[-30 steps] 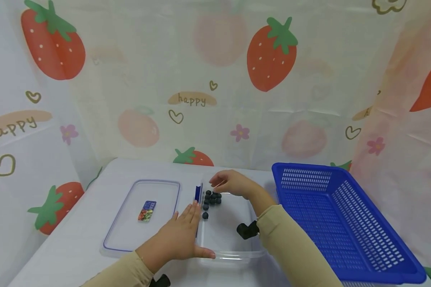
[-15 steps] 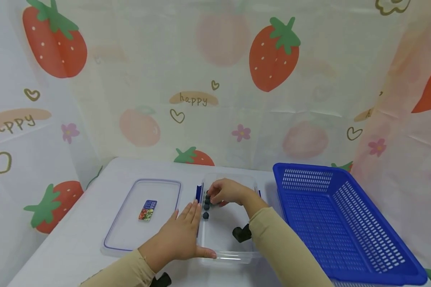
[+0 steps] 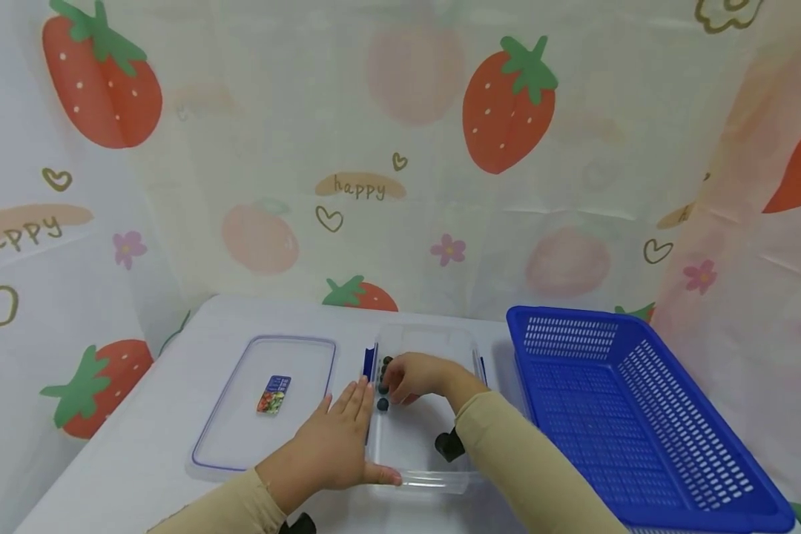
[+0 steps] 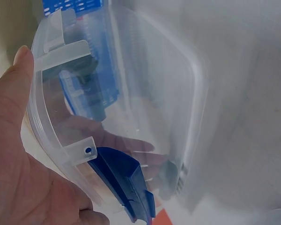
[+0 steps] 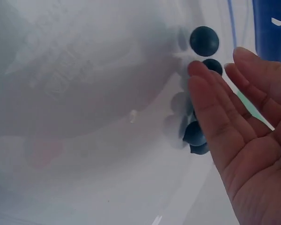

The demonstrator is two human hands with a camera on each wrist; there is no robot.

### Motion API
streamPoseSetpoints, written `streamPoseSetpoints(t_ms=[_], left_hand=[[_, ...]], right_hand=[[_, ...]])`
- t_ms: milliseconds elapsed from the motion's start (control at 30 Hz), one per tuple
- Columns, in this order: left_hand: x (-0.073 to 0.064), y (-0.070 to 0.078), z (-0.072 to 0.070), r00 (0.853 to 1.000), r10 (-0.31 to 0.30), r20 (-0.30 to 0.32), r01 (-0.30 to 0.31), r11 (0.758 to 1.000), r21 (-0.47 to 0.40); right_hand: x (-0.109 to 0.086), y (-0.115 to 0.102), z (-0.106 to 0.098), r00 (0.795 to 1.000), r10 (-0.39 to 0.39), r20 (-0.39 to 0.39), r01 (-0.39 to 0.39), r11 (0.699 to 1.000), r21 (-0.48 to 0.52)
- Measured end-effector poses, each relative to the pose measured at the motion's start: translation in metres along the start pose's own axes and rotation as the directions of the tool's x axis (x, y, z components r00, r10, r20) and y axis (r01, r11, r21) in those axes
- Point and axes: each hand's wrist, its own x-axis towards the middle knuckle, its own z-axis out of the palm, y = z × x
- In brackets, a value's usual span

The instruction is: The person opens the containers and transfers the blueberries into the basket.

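Small dark-blue balls [image 5: 204,41] are lying at ten o'clock in the clear plastic box [image 3: 410,441] — likely light, rolling, best side-pinched; right hand [image 3: 419,375], fingers parted, is straddling one, grip unclear — left hand [image 3: 335,442] bracing, straight-fingered.

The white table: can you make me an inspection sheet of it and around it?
Surface: white table, bearing a clear box and, left of it, a blue-rimmed lid.
Job's things: small dark balls in the box, along its left wall near a blue latch.
Clutter: blue basket, right of the box.
Left hand: straight fingers along the box's left side, thumb at its near rim.
Right hand: in the box at the balls; can't tell whether it grips one.
Cables: thin green strand by the table's far left corner, possibly one.
Surroundings: strawberry-patterned sheet behind and at both sides.
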Motion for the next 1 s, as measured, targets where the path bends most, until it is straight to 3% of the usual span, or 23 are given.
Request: streamPoseSetpoints(t_ms=[267,433,1000], left_hand=[[-0.0004,-0.0009,0.0037,1.0,-0.001,-0.004,0.0,1.0,-0.027],[0.0001,0.0008,0.0024,1.0,0.003,-0.014,-0.004,0.999,-0.032],[0.0009,0.0011,0.0021,1.0,0.007,-0.005,-0.007,0.999,-0.049]], right_hand=[[0.0001,-0.0011,0.0081,0.999,0.005,0.051,-0.002,0.998,-0.067],[0.003,-0.0002,0.0088,0.999,0.026,0.044,-0.022,0.996,-0.091],[0.0047,-0.0005,0.0056,0.999,-0.02,0.031,0.02,1.0,0.005]])
